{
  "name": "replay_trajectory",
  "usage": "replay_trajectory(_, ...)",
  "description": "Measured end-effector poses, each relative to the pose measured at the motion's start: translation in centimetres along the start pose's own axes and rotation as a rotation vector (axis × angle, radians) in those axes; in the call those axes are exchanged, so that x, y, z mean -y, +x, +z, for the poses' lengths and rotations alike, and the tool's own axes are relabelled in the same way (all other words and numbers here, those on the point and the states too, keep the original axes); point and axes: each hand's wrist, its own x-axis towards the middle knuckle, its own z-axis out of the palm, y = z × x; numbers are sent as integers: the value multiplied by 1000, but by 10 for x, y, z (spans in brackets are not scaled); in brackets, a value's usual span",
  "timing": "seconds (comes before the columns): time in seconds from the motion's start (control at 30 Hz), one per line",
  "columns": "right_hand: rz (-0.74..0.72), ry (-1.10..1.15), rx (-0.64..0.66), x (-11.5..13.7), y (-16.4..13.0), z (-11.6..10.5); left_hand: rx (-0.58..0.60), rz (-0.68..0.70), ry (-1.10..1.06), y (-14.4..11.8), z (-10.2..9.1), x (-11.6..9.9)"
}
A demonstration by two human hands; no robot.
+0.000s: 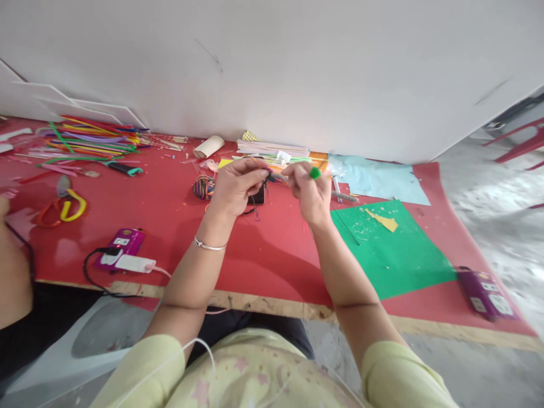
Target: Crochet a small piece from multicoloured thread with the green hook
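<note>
My left hand [236,190], with a silver bangle at the wrist, is closed in a pinch on a small piece of dark yarn [269,175]. My right hand [312,195] is wrapped round what looks like a crochet hook [314,173]; its green end sticks up, and its greyish front part points at the yarn. Fingers hide most of both things. Beside my left wrist lies a ball of multicoloured yarn [203,187]. Under the hands sits a small black object [256,196], partly covered. A thin dark strand [346,226] trails below my right hand onto a green sheet [408,255].
Colourful pipe cleaners [97,139], scissors [72,204], a cutter [123,168] and a cardboard tube [209,147] lie on the red table [263,260]. Purple power sockets [127,242] stand near the front edge. A light blue sheet [382,178] lies behind. At far left another person's arm [15,266] shows.
</note>
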Motion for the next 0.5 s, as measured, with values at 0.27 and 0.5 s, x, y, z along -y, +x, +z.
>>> replay_trajectory(0.27,-35,143,-191,4,-2,6,-71,-115,-185,4,-2,-3)
replay_trajectory(0.5,31,252,-79,3,-7,10,-74,-177,-310,5,-1,-3)
